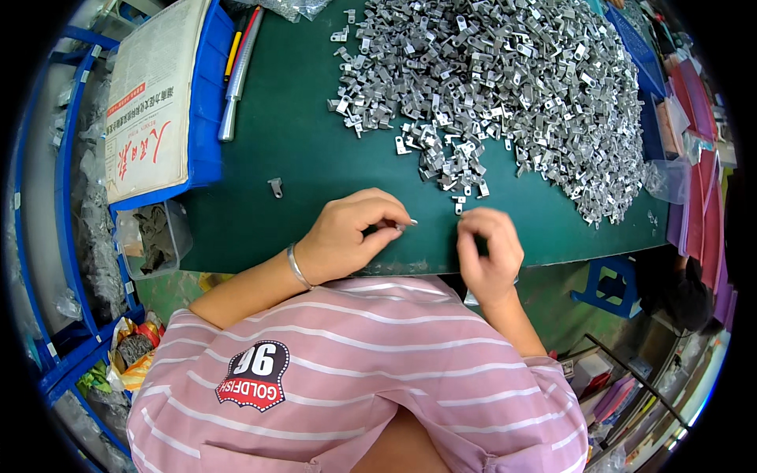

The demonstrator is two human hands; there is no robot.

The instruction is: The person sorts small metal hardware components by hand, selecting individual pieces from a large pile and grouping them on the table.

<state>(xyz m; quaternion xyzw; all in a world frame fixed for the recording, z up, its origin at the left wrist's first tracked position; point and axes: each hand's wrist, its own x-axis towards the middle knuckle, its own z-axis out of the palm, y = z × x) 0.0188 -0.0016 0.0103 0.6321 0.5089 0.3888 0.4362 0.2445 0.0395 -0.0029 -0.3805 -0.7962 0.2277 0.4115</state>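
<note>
My left hand point(351, 234) is closed in a pinch above the near edge of the green table. A small metal bracket point(411, 223) pokes out from between its thumb and forefinger, mostly covered by them. To the right, my right hand point(493, 254) has its fingers curled toward the thumb and slightly blurred; whatever they may hold is hidden. Just beyond its fingertips lies a loose bracket point(460, 206). A large heap of small silvery brackets point(505, 79) spreads over the far right of the table, its nearest tip close to my right hand. One single bracket point(275, 188) lies apart on the left.
At the left a blue bin point(206, 118) carries a newspaper point(150, 102), with pens and a metal rod point(234, 102) beside it. Below sits a clear plastic box point(177, 236). A blue stool point(609, 285) stands under the right side. Blue shelving point(63, 197) lines the left.
</note>
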